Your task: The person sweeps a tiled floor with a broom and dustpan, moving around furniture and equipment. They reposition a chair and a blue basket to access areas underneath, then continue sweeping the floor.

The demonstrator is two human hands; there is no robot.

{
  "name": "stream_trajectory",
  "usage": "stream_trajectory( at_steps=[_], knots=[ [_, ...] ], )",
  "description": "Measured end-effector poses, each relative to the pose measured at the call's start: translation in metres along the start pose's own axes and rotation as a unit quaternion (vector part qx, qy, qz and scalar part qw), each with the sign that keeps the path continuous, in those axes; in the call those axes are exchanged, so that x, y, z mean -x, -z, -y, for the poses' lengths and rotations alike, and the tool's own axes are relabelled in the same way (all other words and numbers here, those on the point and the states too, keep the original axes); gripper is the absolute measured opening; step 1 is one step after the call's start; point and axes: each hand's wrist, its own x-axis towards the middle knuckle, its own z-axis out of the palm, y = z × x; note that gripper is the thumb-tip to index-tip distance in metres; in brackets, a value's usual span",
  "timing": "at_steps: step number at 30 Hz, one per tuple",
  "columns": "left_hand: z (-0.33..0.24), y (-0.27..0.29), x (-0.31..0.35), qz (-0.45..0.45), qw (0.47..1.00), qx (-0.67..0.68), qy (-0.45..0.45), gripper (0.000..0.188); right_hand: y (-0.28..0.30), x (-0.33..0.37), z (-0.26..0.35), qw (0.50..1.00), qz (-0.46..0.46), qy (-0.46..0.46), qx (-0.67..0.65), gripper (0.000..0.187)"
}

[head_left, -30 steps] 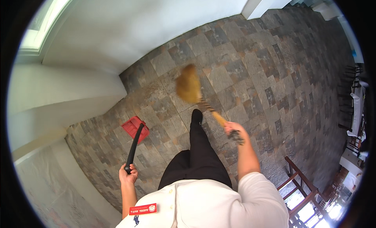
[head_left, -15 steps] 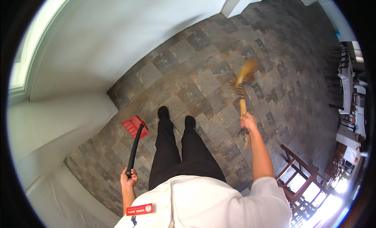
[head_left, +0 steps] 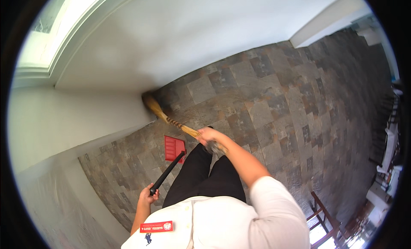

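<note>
My right hand (head_left: 208, 136) is closed round the handle of a straw broom (head_left: 179, 125), held across in front of my legs. The broom's bristles are blurred and reach into the corner at the foot of the white wall. In my left hand (head_left: 148, 194) is the top of a long black handle that belongs to a red dustpan (head_left: 173, 148). The pan is down by the floor, just left of my legs and below the broom. A greyish part of the broom's handle end hangs under my right hand, smeared by motion.
White walls (head_left: 205, 31) run along the left and far side, meeting in a corner. The floor (head_left: 274, 112) has grey-brown stone-look tiles. At the lower right stands a dark wooden chair (head_left: 324, 219). Further furniture lines the right edge.
My right hand has swung the broom leftward across the floor to the wall corner. The view has turned, and the left hand still grips the dustpan handle.
</note>
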Motion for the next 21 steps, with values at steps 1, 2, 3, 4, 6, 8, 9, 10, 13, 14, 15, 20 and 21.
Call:
stream_trajectory(
  at_steps=[1, 2, 3, 4, 6, 8, 9, 10, 13, 14, 15, 20, 21],
  knots=[
    [0.001, 0.002, 0.003, 0.007, 1.0, -0.003, 0.002, 0.027, 0.012, -0.038, 0.004, 0.982, 0.034, 0.04, 0.18, 0.009],
    [0.004, 0.001, 0.004, 0.017, 1.0, -0.004, 0.005, 0.027, 0.016, -0.065, 0.002, 0.998, 0.049, -0.023, 0.009, 0.01],
    [0.007, 0.002, 0.006, 0.02, 1.0, -0.013, 0.008, 0.026, 0.024, -0.075, -0.006, 0.999, 0.029, -0.029, -0.017, 0.009],
    [0.01, 0.0, 0.007, 0.023, 1.0, -0.019, 0.009, 0.026, 0.036, -0.077, -0.014, 0.999, 0.0, -0.045, -0.02, 0.008],
    [0.013, 0.0, 0.012, -0.01, 1.0, -0.01, -0.002, 0.025, 0.052, -0.053, -0.037, 0.967, -0.034, -0.059, -0.246, 0.01],
    [0.013, -0.002, 0.016, -0.029, 0.999, -0.021, 0.0, 0.025, 0.077, 0.017, -0.078, 0.867, -0.024, 0.007, -0.497, 0.006],
    [0.012, -0.002, 0.017, -0.033, 0.999, -0.021, 0.005, 0.024, 0.09, 0.051, -0.095, 0.809, -0.008, -0.005, -0.588, 0.007],
    [0.011, -0.003, 0.017, -0.019, 1.0, -0.015, 0.003, 0.024, 0.099, 0.086, -0.111, 0.792, -0.077, -0.009, -0.606, 0.008],
    [0.008, -0.006, 0.014, 0.004, 0.999, -0.047, -0.026, 0.025, 0.133, 0.181, -0.151, 0.689, -0.111, -0.021, -0.716, 0.011],
    [0.007, -0.009, 0.012, -0.003, 0.998, -0.056, -0.014, 0.025, 0.151, 0.202, -0.156, 0.654, -0.148, -0.047, -0.741, 0.01],
    [0.009, -0.011, 0.012, -0.005, 0.998, -0.062, -0.019, 0.025, 0.165, 0.22, -0.16, 0.616, -0.167, -0.07, -0.767, 0.01],
    [0.008, -0.034, 0.019, -0.007, 0.993, -0.109, -0.04, 0.024, 0.177, 0.241, -0.143, 0.768, -0.412, -0.021, -0.49, 0.008],
    [0.006, -0.041, 0.023, -0.002, 0.992, -0.125, -0.034, 0.024, 0.167, 0.247, -0.134, 0.771, -0.43, -0.011, -0.469, 0.009]
  ],
)
